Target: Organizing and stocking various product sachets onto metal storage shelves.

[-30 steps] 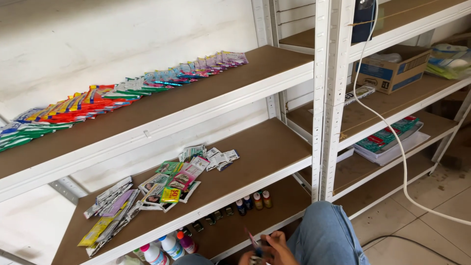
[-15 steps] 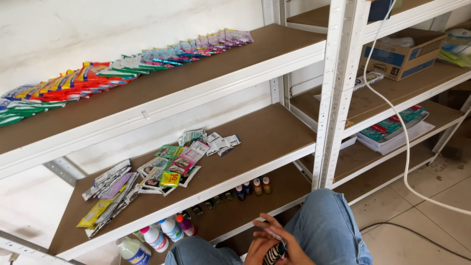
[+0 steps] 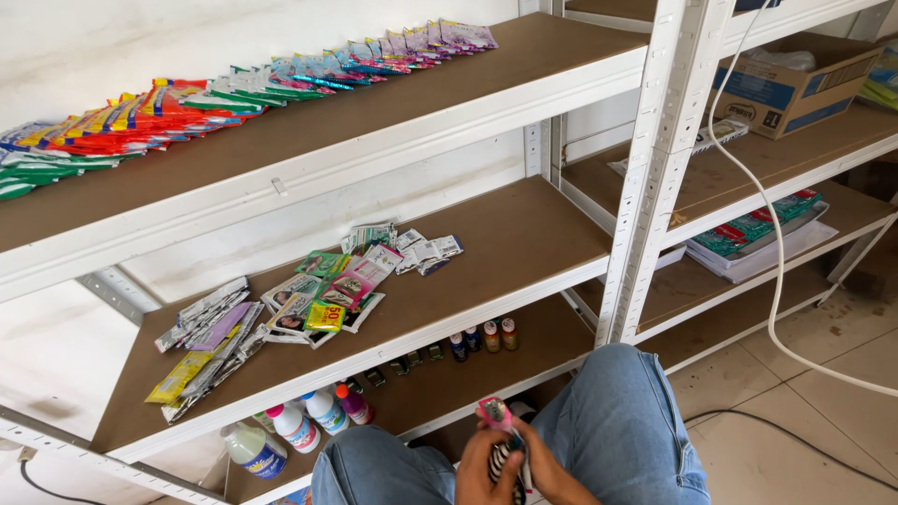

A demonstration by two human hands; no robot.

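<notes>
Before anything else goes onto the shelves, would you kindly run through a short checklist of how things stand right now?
1. Both hands on the small pink-topped item: left hand and right hand meet on it: ok.
2. What the item is: cannot tell.
3. Free board on the middle shelf, right of the sachets: ok.
4. Small bottles on the bottom shelf upright: ok.
5. White cable hangs apart from the hands: ok.

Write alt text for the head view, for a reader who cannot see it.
A seated person's left hand and right hand together hold a small pink-topped item over their jeans, facing white shelves. Rows of colourful sachets lie on the brown boards, with small bottles on the lowest one.
</notes>
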